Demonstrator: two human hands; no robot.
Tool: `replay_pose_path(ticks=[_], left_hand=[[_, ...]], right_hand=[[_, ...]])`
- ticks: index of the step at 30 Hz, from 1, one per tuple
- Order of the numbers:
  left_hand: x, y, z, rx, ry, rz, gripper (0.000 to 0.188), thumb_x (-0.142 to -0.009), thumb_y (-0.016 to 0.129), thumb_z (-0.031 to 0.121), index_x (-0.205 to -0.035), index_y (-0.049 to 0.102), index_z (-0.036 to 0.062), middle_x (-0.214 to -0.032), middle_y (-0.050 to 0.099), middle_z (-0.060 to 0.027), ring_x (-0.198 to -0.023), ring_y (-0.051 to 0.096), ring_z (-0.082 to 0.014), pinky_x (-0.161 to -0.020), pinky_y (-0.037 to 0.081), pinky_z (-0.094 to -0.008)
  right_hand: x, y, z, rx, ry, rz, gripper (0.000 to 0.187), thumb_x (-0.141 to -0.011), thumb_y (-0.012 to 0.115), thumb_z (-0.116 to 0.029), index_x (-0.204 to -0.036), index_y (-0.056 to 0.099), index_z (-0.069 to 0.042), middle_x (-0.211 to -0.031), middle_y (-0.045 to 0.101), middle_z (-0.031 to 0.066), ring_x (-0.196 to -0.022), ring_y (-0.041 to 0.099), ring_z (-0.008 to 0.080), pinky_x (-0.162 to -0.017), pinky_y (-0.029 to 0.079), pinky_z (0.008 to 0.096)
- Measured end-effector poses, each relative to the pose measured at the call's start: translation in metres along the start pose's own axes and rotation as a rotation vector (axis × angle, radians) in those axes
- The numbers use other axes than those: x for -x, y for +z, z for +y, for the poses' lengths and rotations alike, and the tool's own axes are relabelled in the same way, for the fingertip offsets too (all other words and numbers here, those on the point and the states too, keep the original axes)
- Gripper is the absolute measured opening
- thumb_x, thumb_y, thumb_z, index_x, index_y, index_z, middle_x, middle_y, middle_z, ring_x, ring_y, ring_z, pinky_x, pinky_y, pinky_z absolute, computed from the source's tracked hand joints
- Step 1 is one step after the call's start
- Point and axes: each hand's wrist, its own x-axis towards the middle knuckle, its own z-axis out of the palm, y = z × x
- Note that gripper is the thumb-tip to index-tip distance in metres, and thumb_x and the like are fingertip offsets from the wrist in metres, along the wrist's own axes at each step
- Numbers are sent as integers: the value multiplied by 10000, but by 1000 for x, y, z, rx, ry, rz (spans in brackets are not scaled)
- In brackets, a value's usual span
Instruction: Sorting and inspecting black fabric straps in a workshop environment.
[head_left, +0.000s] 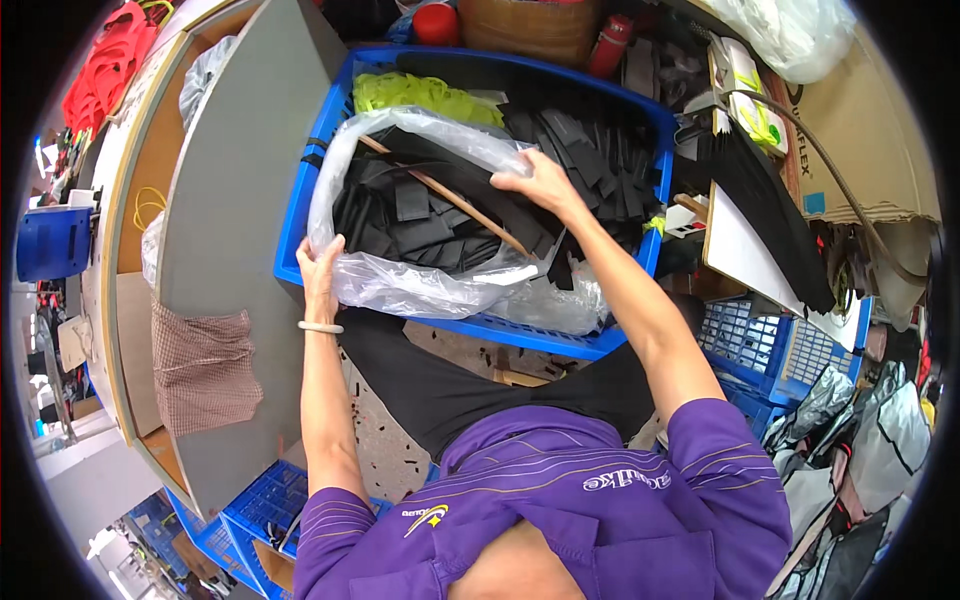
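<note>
A large transparent plastic bag (400, 285) lies in a blue plastic crate (296, 215), its rolled mouth spread wide. My left hand (322, 272) is closed on the bag's near left rim. At the right side of the mouth, my right hand (545, 185) pinches the rim between thumb and fingers. Inside the bag are many flat black strips (412, 200), loosely heaped. A thin wooden stick (455, 200) lies slantwise across the mouth. Beside the bag, the crate also holds more black strips (590, 150) on the right and neon-yellow strips (425, 95) at the back.
To the left stands a grey panel (235, 190) with a checked cloth (205, 370) hanging on it. Behind the crate are a cardboard box (530, 30) and a red cylinder (612, 45). On the right are a white board (755, 255), blue crates (740, 335) and silvery sheets (880, 440).
</note>
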Motion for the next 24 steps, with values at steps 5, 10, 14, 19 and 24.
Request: replay_pose_path(ticks=[5,10,14,19,24], left_hand=[[-20,23,-2,-62,-134,-40,975,-683,807,325,-1394,227,-6,-1336,390,-178,-1200,421,-283,-988,360,-392],[-44,29,-21,-149,-194,-98,1124,-618,840,359,-1417,156,-36,-1378,358,-198,-1274,359,-292,-1045,299,-388],[-49,22,-16,-184,-245,-95,998,-615,842,360,-1354,299,-34,-1327,429,-190,-1214,429,-287,-1008,349,-386],[-44,78,-8,-280,-186,-78,932,-615,828,398,-1305,390,-49,-1288,473,-184,-1150,487,-292,-951,405,-412],[-54,38,-15,-324,-248,10,950,-601,829,408,-1319,388,-29,-1290,481,-178,-1185,464,-297,-977,374,-405]], right_hand=[[23,-23,46,-614,457,200,417,-838,630,-439,-969,618,-43,-841,592,59,-749,567,120,-647,456,250],[74,26,65,-1003,842,-22,417,-822,635,-466,-875,628,-53,-726,609,57,-611,601,195,-564,508,368],[62,37,75,-960,837,-36,360,-833,624,-404,-888,621,-48,-737,613,48,-660,611,222,-585,516,414],[58,62,145,-273,566,145,323,-814,502,-252,-928,605,32,-989,595,296,-955,579,454,-764,481,481],[61,64,77,122,255,30,256,-801,458,-157,-815,600,56,-817,600,295,-818,625,416,-689,482,459]])
